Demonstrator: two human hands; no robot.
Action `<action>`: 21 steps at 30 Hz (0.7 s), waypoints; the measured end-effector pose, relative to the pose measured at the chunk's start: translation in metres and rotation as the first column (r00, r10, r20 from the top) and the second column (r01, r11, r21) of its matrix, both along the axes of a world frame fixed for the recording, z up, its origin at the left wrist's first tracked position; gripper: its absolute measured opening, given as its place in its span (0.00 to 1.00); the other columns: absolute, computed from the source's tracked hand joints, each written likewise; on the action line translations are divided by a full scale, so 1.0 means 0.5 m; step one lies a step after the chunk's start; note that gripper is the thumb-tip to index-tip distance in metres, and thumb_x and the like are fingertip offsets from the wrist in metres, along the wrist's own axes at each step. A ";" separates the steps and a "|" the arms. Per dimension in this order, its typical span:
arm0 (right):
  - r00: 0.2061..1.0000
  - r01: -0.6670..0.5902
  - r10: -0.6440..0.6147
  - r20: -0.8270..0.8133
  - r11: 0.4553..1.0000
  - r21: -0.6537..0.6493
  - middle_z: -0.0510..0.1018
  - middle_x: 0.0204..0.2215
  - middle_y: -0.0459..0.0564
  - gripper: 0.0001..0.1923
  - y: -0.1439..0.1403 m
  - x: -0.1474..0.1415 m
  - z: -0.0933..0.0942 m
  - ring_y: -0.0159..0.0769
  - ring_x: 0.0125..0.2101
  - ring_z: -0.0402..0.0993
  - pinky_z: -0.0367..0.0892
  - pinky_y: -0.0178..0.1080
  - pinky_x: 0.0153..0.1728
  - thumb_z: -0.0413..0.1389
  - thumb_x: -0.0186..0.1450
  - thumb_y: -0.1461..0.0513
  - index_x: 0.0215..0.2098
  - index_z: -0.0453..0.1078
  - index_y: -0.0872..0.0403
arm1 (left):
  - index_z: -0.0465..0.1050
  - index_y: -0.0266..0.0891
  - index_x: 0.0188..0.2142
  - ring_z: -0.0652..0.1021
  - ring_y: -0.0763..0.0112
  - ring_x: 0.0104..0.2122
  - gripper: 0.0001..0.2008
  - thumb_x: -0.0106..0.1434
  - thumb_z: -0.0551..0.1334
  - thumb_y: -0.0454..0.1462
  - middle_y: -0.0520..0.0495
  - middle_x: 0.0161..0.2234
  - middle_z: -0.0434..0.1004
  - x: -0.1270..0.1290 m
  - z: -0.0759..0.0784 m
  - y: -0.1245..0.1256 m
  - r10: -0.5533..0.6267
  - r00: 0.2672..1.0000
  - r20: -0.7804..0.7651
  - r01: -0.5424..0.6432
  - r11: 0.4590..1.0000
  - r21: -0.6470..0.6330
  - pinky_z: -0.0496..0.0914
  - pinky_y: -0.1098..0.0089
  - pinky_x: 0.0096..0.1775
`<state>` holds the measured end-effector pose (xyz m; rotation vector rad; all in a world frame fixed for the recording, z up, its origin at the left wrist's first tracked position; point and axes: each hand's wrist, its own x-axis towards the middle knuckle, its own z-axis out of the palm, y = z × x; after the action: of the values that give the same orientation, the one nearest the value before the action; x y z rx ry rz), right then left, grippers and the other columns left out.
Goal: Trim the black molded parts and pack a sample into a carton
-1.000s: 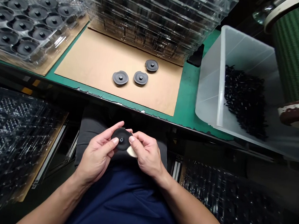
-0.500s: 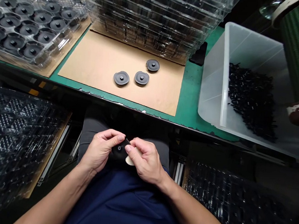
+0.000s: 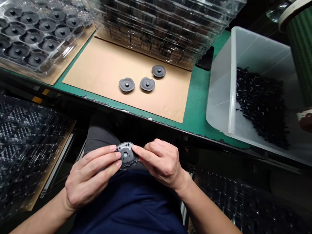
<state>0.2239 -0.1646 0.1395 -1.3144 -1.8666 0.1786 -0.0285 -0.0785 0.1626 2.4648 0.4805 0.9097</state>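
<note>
Head view: both hands' fingers (image 3: pixel 116 156) pinch a round, studded grey disc (image 3: pixel 126 155).

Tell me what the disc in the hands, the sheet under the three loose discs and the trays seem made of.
Disc: dark grey, matte, probably moulded plastic or rubber. Sheet: plain brown cardboard, dull, torn edge. Trays: thin clear plastic, glossy with reflections.

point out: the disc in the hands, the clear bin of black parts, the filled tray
disc (image 3: pixel 126 156): head view, on its grey face beside the centre hole.
clear bin (image 3: pixel 252 52): head view, on its bare back wall.
filled tray (image 3: pixel 66 46): head view, on its clear rim near the right corner.
</note>
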 end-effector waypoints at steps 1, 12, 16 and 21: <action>1.000 0.000 0.000 -0.002 1.000 -0.001 0.77 0.31 0.50 0.14 0.002 -0.001 0.001 0.33 0.28 0.64 0.61 0.38 0.30 0.58 0.76 0.65 0.58 0.77 0.59 | 0.74 0.50 0.66 0.81 0.55 0.57 0.37 0.61 0.68 0.20 0.46 0.53 0.84 -0.004 -0.005 0.001 0.006 1.000 -0.004 -0.006 1.000 0.007 0.79 0.60 0.57; 0.842 0.464 -0.505 -0.191 0.858 -0.222 0.85 0.42 0.53 0.15 0.052 0.111 -0.035 0.36 0.38 0.84 0.77 0.32 0.39 0.54 0.78 0.57 0.55 0.78 0.54 | 0.79 0.56 0.59 0.85 0.64 0.42 0.31 0.64 0.66 0.22 0.50 0.44 0.85 0.043 0.002 0.076 0.249 0.956 0.153 -0.216 0.955 -0.203 0.82 0.67 0.44; 0.693 0.696 -0.720 -0.033 0.680 -0.231 0.84 0.49 0.57 0.27 0.084 0.244 -0.101 0.48 0.46 0.84 0.80 0.41 0.42 0.52 0.73 0.45 0.57 0.78 0.53 | 0.80 0.55 0.56 0.85 0.65 0.40 0.24 0.66 0.67 0.27 0.49 0.43 0.85 0.039 0.026 0.163 0.286 0.949 0.130 -0.257 0.946 -0.199 0.81 0.70 0.43; 0.698 0.697 -0.716 0.030 0.668 -0.261 0.85 0.44 0.56 0.28 0.095 0.321 -0.188 0.52 0.37 0.84 0.78 0.44 0.30 0.54 0.68 0.44 0.56 0.78 0.51 | 0.84 0.48 0.50 0.84 0.62 0.46 0.11 0.71 0.66 0.41 0.45 0.47 0.85 0.020 0.054 0.314 0.490 0.872 -0.012 -0.460 0.809 -0.366 0.78 0.68 0.49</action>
<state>0.3844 -0.1169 0.0455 -2.0928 -1.1584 0.0485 -0.0183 0.0784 0.1897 1.9892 1.1655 1.0000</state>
